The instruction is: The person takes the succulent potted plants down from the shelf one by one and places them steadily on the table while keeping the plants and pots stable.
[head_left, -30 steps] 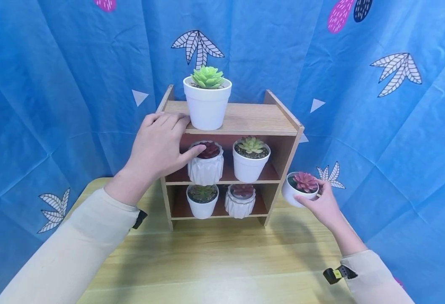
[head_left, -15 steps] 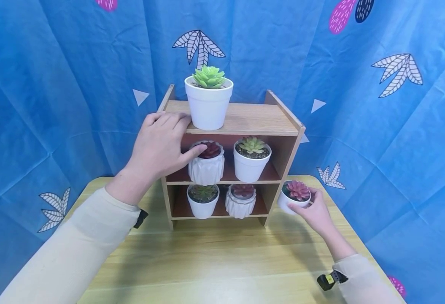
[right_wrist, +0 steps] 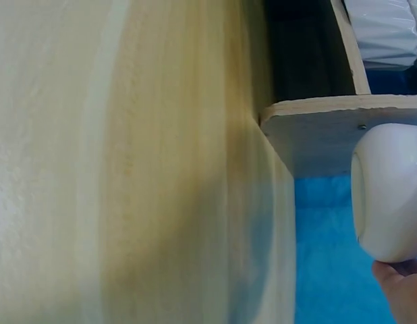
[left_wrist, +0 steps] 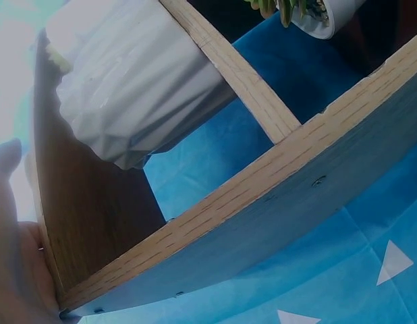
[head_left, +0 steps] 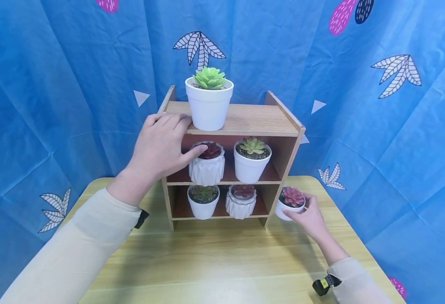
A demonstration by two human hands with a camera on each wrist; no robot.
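I'd judge the right hand [head_left: 310, 219] does best to hold the pink plant [head_left: 292, 201] level, squeezing only enough to stop its smooth pot slipping and leaving the leaves above the grip untouched. The rack [head_left: 252, 119] stands just left of that grip, its side panel close by the pot, so a little gap there is worth minding to avoid a knock. Below the grip lies the table [head_left: 222, 261]; the right wrist view shows blue cloth [right_wrist: 337, 263] between table and base, so the pot looks raised and upright.

The right hand is spread to the pot's width and grips it, thumb on the near side, fingers round the far right. The left hand [head_left: 160, 147] lies on the rack's top left corner, thumb stretched below; with fingertips hidden, I can't tell whether it clasps or merely leans. The green plant [head_left: 209, 105] is just right of those fingers.
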